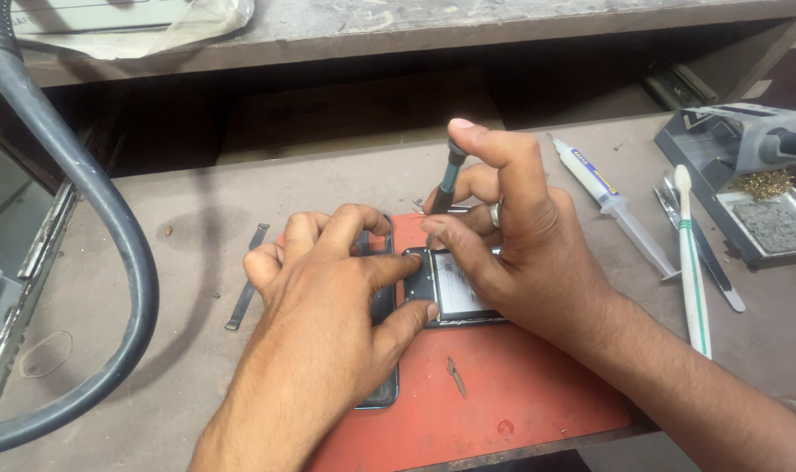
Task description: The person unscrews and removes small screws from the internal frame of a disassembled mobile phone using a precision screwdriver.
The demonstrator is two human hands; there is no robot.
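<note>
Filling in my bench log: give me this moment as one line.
left hand: steadies opened phone | right hand: holds screwdriver upright on phone | under: red mat | nearby: syringe

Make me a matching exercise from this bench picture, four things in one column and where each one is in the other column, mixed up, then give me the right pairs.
Things:
1. screwdriver
2. syringe
3. tweezers
4. black hose

Places:
A. lying on the red mat, near its front edge
B. curving down the far left of the bench
C. upright in the right hand, tip on the opened phone
D. lying on the bench, to the right of the right hand

Pairs: 1-C, 2-D, 3-A, 4-B
</note>
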